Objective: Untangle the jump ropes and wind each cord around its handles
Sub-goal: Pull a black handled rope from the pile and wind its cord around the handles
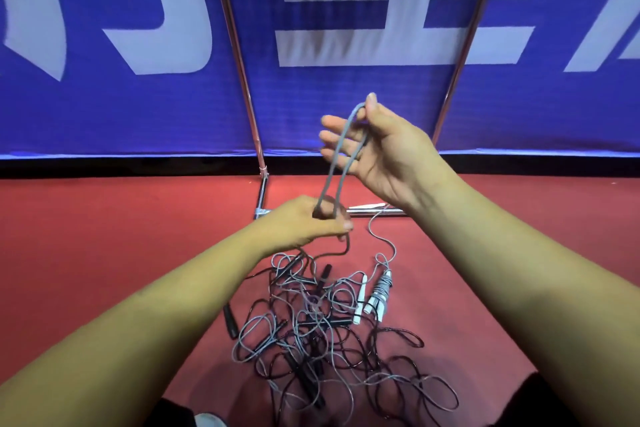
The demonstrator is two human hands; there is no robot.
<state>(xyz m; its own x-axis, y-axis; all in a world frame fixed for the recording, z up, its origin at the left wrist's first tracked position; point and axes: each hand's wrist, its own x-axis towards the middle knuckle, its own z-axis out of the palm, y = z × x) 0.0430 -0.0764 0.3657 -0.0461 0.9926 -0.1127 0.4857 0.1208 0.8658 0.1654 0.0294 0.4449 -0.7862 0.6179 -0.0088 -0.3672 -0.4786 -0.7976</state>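
Note:
A grey cord loop is stretched between my two hands above the floor. My right hand is raised, its thumb and fingers pinching the top of the loop. My left hand sits lower, fist closed around the loop's two strands, and the cord trails down from it. Below lies a tangled pile of grey and black jump ropes. A white handle pair with grey cord wound round it lies at the pile's right side. Black handles lie at the left and within the pile.
The ropes lie on a red floor. A blue banner barrier with white lettering stands just beyond, held on metal poles and feet. My dark-clothed knees show at the bottom edge.

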